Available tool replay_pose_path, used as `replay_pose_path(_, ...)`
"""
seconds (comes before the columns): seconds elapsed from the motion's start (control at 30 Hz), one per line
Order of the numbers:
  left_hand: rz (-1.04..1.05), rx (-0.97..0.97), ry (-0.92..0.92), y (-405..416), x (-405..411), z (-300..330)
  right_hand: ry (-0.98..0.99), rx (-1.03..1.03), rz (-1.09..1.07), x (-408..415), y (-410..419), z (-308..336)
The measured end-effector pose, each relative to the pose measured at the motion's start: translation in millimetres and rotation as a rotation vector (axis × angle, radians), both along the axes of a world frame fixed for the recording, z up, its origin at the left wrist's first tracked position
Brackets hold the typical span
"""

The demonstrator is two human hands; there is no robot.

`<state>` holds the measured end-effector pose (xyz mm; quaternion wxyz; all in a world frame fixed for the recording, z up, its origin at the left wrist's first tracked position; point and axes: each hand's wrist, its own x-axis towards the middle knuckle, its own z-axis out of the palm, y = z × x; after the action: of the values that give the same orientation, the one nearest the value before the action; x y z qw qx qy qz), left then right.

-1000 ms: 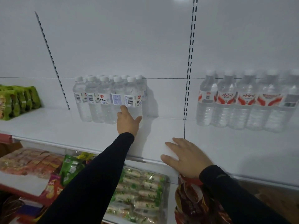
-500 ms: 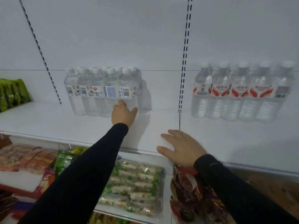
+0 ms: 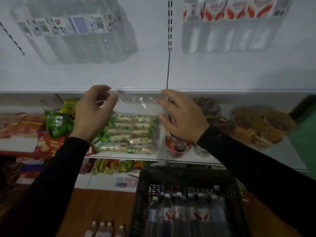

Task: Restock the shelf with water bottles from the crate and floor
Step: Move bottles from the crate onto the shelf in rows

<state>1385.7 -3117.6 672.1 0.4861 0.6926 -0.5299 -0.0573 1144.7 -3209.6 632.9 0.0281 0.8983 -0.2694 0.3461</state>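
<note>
On the white shelf [image 3: 153, 76] stand two groups of water bottles: blue-labelled ones [image 3: 80, 36] on the left and red-labelled ones [image 3: 230, 28] on the right. Below me a black crate [image 3: 188, 177] holds several more bottles [image 3: 184, 212]. A few small bottles [image 3: 104, 230] stand on the floor left of the crate. My left hand [image 3: 95, 112] hovers in front of the shelf's front edge, fingers loosely curled, holding nothing. My right hand [image 3: 181, 117] hovers beside it with relaxed fingers, also holding nothing.
The lower shelf carries a clear pack of green-wrapped bars [image 3: 131, 134], green and red snack bags [image 3: 56, 125] on the left and round packs of snacks [image 3: 259, 124] on the right. A brown floor [image 3: 102, 206] lies left of the crate.
My left hand has drawn back from the blue-labelled bottles and my right hand has lifted off the shelf. The view has tilted down, so the crate and floor bottles now show.
</note>
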Motion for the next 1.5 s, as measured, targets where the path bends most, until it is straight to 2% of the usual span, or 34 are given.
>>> replay_pose_path(0.1, -0.025, 0.104, -0.059, 17.5, -11.9, -51.5, 0.037, 0.199, -0.017, -41.9, 37.9, -60.2)
replay_pose_path(0.2, -0.103, 0.312, -0.113, 29.6, -34.5, -110.0, 0.157, 0.483, -0.169, -84.1, 67.3, -126.6)
replay_pose_path(0.33, -0.301, 0.661, -0.146, 33.1, -74.1, -185.9, 0.368, 0.951, -0.409, -131.9, 90.7, -189.5)
replay_pose_path(0.4, -0.424, 0.774, -0.143, 30.5, -98.4, -221.6, 0.442, 1.134, -0.483, -154.2, 100.6, -221.9)
replay_pose_path(0.6, -0.635, 1.086, -0.135, 33.7, -172.7, -322.0, 0.259, 1.568, -0.729, -197.9, 128.8, -321.9)
replay_pose_path(0.67, -0.664, 1.207, -0.162, 39.2, -188.8, -353.8, 0.269, 1.644, -0.820, -208.5, 136.0, -357.9)
replay_pose_path(0.8, -0.702, 1.365, -0.155, 52.5, -209.6, -396.1, 0.286, 1.760, -0.851, -220.6, 152.1, -416.2)
replay_pose_path(0.93, -0.706, 1.406, -0.108, 55.7, -217.6, -414.7, 0.183, 1.712, -0.855, -216.4, 144.0, -416.5)
replay_pose_path(1.07, -0.664, 1.394, 0.024, 52.1, -228.4, -400.5, -0.104, 1.896, -0.807, -222.3, 137.9, -390.7)
replay_pose_path(1.13, -0.625, 1.374, 0.185, 45.1, -232.6, -388.6, -0.206, 1.964, -0.688, -217.2, 137.9, -369.3)
replay_pose_path(1.23, -0.600, 1.294, 0.509, 35.0, -231.6, -358.2, -0.163, 1.906, -0.443, -196.4, 133.7, -332.9)
replay_pose_path(1.33, -0.572, 1.116, 0.752, 26.9, -217.3, -321.4, -0.103, 1.837, -0.289, -169.0, 120.1, -292.3)
replay_pose_path(1.4, -0.542, 1.000, 0.810, 23.1, -204.0, -294.8, -0.103, 1.780, -0.213, -152.7, 110.3, -263.2)
replay_pose_path(1.5, -0.457, 0.801, 0.764, 20.5, -183.7, -248.8, -0.068, 1.626, -0.091, -131.0, 96.9, -213.0)
